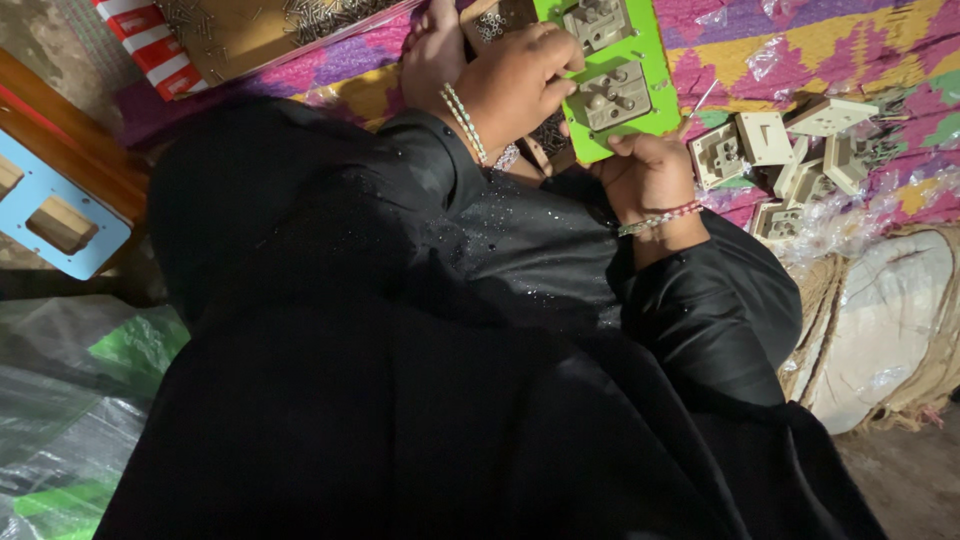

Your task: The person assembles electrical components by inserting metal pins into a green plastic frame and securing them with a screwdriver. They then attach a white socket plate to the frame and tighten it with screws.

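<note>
Black garment (420,400) fills most of view, 6 o'clock through centre, sleeves running up to both wrists. Patterned pink-yellow-purple cloth (800,40) spans the top, 12 to 3 o'clock. Pale sack with fibre rope (880,320) at 4 o'clock. Clear and green plastic sheeting (70,400) at 8 o'clock. Blue frame w/ wooden block (50,210) at 9 o'clock. Tray of small metal pins (270,25) at 11 o'clock, beside a red-white striped edge. Green board (645,110) at 12–1 o'clock carries two beige socket parts (612,95). Loose pile of similar beige parts (790,150) at 2 o'clock, just beside board. Left hand (510,80), beaded bracelet on wrist, fingers curled narrow, tips pressing the lower beige part on board. Right hand (645,175), bracelet too, fingers closed round board's lower edge, gripping it
</note>
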